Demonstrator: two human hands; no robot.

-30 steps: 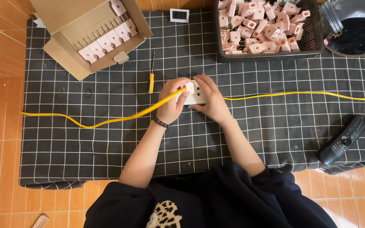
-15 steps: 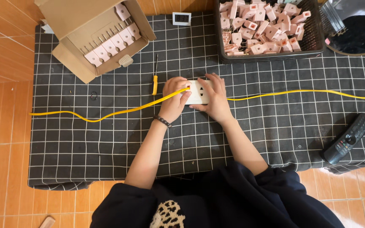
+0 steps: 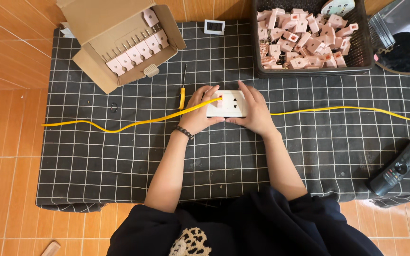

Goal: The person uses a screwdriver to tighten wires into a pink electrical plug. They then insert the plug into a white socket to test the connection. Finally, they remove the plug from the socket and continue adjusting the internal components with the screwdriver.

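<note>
A white wall socket plate (image 3: 230,104) lies on the black checked cloth (image 3: 119,156) at the middle of the low table. My left hand (image 3: 198,114) grips its left side, where a small pink insert sits, and a yellow wire (image 3: 134,123) runs over this hand toward the left. My right hand (image 3: 253,110) holds the plate's right side, with fingers over its top edge. The yellow wire continues on the right (image 3: 357,109) to the table's edge.
An open cardboard box (image 3: 119,42) with pink socket parts stands at the back left. A black crate (image 3: 309,40) full of pink parts stands at the back right. A yellow-handled screwdriver (image 3: 182,90) lies left of my hands. A black remote (image 3: 398,166) lies at the right front.
The view has shifted slightly. Both hands stay on the socket plate, with only small finger movements.
</note>
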